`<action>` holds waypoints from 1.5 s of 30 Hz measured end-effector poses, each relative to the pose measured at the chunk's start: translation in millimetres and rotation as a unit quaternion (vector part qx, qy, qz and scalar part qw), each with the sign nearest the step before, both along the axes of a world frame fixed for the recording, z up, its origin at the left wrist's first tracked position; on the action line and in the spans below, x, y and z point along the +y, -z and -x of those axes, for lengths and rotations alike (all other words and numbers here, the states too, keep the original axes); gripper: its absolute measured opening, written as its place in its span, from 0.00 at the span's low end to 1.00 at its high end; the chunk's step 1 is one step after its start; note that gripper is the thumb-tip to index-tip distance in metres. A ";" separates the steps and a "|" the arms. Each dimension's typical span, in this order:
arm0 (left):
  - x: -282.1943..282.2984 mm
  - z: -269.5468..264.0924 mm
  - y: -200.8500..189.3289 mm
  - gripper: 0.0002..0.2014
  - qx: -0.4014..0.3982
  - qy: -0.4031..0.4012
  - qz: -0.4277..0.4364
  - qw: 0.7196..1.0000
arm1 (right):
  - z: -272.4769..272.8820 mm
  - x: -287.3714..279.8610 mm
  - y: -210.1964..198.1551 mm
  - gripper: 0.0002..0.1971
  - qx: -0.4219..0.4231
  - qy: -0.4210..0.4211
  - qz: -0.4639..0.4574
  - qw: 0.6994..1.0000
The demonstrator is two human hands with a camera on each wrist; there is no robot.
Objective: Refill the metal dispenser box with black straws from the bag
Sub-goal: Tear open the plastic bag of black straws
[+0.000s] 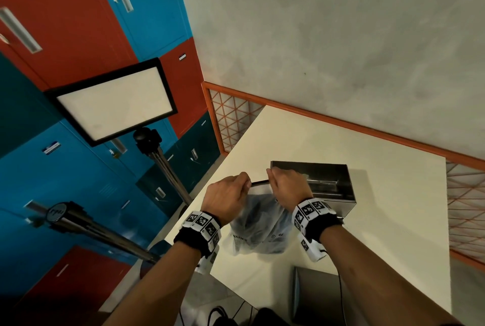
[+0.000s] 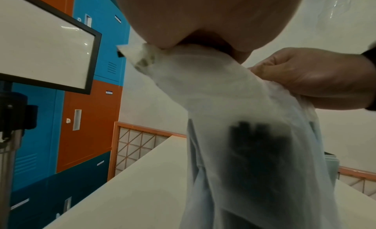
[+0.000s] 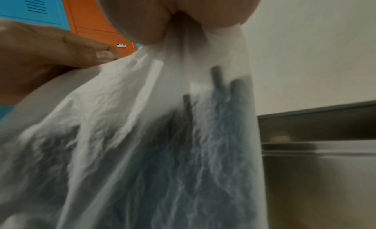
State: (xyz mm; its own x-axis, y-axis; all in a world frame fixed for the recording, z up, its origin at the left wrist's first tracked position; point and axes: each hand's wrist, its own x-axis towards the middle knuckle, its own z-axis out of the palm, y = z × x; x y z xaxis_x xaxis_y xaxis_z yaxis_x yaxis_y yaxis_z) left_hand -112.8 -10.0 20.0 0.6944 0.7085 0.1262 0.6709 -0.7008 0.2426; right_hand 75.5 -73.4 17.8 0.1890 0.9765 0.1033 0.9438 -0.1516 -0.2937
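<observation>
Left hand (image 1: 227,195) and right hand (image 1: 287,186): each pinches the top edge of the translucent bag (image 1: 258,228); black straws (image 3: 221,119) inside; metal dispenser box (image 1: 330,184) just beyond, on worktop (image 1: 380,220).

I see bare worktop (image 1: 388,210) right of the metal box (image 1: 328,181). The bag (image 1: 259,223) hangs just beside the box, crowding its near side; a dark flat object (image 1: 315,294) sits nearer me.

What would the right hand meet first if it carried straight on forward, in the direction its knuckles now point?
Most likely the metal dispenser box, which stands just beyond the right hand on the table. The hand grips the bag at its top; the gap to the box is hard to judge.
</observation>
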 end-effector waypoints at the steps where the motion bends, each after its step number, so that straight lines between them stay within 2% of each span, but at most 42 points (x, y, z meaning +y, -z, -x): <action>1: 0.7 1.6 0.3 0.10 0.002 -0.001 -0.004 1.000 | -0.7 -0.1 0.7 0.21 0.001 0.002 0.000 1.000; 12: 7.0 17.6 5.0 0.10 -0.009 0.001 0.008 1.000 | 0.4 -1.7 1.3 0.20 -0.006 0.030 0.009 0.999; 15: 8.6 20.1 4.6 0.10 -0.014 0.001 0.023 1.000 | 6.4 2.8 -2.7 0.16 -0.008 -0.031 -0.027 0.999; 18: 9.6 18.0 5.7 0.11 -0.033 -0.002 0.032 0.999 | 25.1 8.1 -4.1 0.12 -0.040 -0.125 0.000 0.991; 20: 10.3 17.8 5.9 0.10 -0.044 0.002 0.035 0.998 | 34.2 10.7 -5.4 0.11 -0.046 -0.142 0.014 0.989; 26: 9.4 24.7 2.0 0.11 -0.062 0.020 0.019 0.998 | 34.5 14.4 -8.4 0.09 0.022 -0.148 0.034 0.988; 30: 9.2 30.5 1.8 0.09 -0.079 0.017 0.006 0.997 | 33.0 17.7 -11.2 0.10 0.034 -0.155 0.044 0.986; 37: 18.9 48.5 7.3 0.08 -0.060 -0.001 -0.007 0.998 | 25.2 15.3 -8.4 0.10 0.073 -0.134 0.040 0.988; 45: 21.1 56.9 8.8 0.09 -0.049 -0.003 0.012 0.999 | 22.5 13.4 -4.9 0.11 0.081 -0.124 0.039 0.988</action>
State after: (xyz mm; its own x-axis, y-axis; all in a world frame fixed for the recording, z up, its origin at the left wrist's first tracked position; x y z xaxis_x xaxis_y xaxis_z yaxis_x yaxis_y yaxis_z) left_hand -169.7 11.1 11.2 0.6759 0.7157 0.1756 0.6470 -0.6904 0.3235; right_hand 52.9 -60.1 22.6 -0.0501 0.9986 0.0147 0.8962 0.0515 -0.4406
